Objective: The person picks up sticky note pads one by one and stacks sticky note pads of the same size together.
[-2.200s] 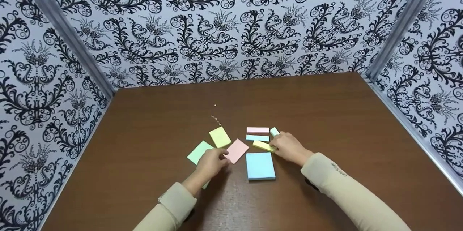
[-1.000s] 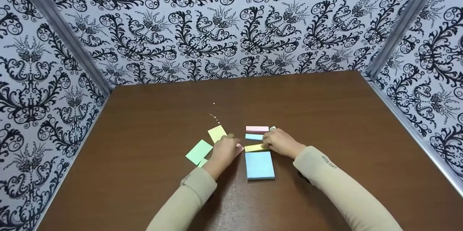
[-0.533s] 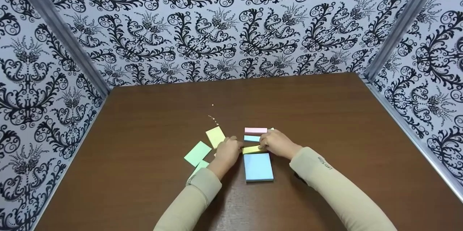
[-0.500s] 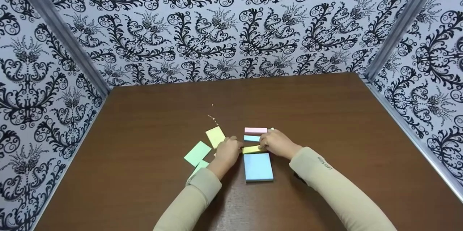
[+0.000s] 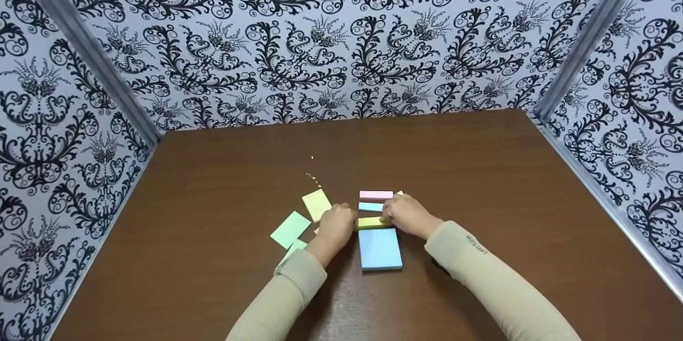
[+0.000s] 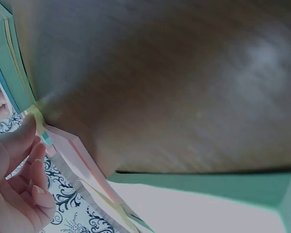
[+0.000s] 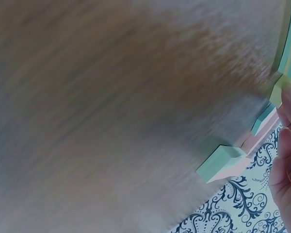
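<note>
A narrow yellow sticky-note pad (image 5: 368,222) lies along the far edge of a large square blue sticky-note pad (image 5: 380,249) in the head view. My left hand (image 5: 337,225) pinches its left end, the thumb pressed to it in the left wrist view. At the other end, my right hand (image 5: 410,215) grips the same strip between thumb and fingers. Beyond it lie a narrow blue pad (image 5: 370,206) and a narrow pink pad (image 5: 376,195). A narrow green pad (image 7: 220,162) shows in the right wrist view, mostly covered by my right hand in the head view.
Left of my left hand are a yellow pad (image 5: 317,205), a green pad (image 5: 291,230) and another green pad (image 5: 296,247) partly under the sleeve. A pink pad (image 6: 80,153) is mostly hidden behind that hand. Small pale crumbs (image 5: 313,178) dot the brown table (image 5: 224,181).
The right hand has brought the yellow strip left and straightened it against the blue pad. The left hand moved right to the strip's left end. Over the last half second both hands barely moved.
</note>
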Tool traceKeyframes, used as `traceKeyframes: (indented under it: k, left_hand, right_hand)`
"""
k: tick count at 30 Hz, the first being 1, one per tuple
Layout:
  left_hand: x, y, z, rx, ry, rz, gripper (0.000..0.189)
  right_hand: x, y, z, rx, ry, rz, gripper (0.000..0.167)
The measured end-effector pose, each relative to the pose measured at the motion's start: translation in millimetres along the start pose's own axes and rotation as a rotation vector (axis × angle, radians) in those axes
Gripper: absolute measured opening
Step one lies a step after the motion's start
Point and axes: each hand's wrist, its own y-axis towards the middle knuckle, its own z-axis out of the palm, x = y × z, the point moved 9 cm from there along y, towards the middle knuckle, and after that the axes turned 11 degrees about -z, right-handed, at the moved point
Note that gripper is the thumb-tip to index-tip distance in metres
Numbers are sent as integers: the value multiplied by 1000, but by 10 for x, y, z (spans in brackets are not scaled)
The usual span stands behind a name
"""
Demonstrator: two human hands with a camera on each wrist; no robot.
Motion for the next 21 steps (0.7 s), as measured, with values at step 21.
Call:
traceKeyframes:
  k: [21]
  left_hand:
    - [22, 4, 50, 16, 15, 16, 5]
  right_hand:
    - [-64, -45, -69, 35, 23, 67, 13]
